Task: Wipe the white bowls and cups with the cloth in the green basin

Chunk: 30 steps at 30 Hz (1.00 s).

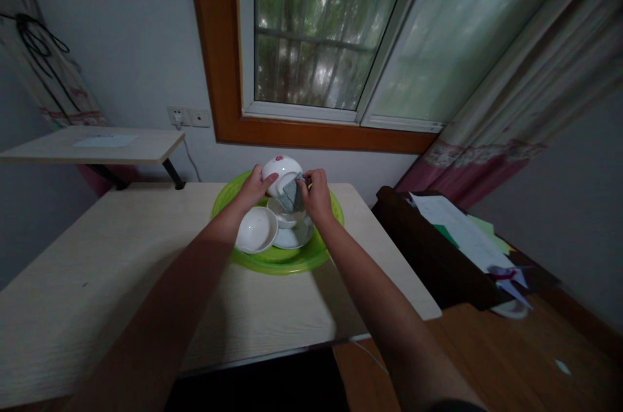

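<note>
L hand (256,186) grips the red-marked bowl (278,169) tilted over the green basin (280,266), ctr of frame, prob so the cloth (291,198) pinched in R hand (317,194) reaches its rim.

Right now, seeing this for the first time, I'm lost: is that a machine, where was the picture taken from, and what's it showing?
There is no machine arm here, only a person working bare-handed. The single picture comes from a camera worn on that person's head, looking forward and down. On the pale wood-grain table stands a round green basin with white dishes in it, among them a bowl and a plate. Above it, the left hand holds a tilted white bowl with a red mark, and the right hand holds a grey cloth against it.
</note>
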Motion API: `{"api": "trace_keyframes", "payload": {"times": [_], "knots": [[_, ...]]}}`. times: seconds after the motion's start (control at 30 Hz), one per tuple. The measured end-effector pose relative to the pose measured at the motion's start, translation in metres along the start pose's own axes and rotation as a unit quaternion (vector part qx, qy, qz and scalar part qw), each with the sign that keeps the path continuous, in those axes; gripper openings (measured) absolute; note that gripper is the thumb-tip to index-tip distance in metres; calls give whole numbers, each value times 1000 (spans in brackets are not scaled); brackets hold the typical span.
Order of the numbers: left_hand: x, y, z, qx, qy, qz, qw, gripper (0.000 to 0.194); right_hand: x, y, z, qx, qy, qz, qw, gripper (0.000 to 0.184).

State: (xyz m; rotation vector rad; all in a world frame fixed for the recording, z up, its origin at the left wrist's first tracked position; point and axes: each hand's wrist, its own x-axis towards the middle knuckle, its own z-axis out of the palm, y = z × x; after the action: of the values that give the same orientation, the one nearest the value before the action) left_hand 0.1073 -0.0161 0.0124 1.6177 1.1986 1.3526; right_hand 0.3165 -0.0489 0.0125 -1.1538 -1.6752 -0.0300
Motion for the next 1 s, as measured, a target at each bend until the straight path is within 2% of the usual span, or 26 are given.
{"api": "trace_keyframes", "payload": {"times": [0.1,0.2,0.3,0.43,0.67,0.87,1.0], "knots": [[-1,2,-2,33,1,20,999,31,2,0,-3,7,42,23,999,14],[-4,5,-3,28,-21,38,999,30,4,5,-3,18,67,37,997,22],[-6,8,-3,11,-32,45,998,29,3,9,0,32,39,33,998,31],[-7,10,-1,-5,-22,18,1000,29,-2,9,4,56,-16,24,998,43],[-11,13,1,-73,-38,-3,997,33,-7,10,10,112,-73,44,990,78],[-18,20,0,-83,-60,-19,995,36,-8,21,16,174,-82,81,978,84],[-18,22,0,-80,-69,-28,994,32,-8,26,19,163,-66,84,981,80]]}}
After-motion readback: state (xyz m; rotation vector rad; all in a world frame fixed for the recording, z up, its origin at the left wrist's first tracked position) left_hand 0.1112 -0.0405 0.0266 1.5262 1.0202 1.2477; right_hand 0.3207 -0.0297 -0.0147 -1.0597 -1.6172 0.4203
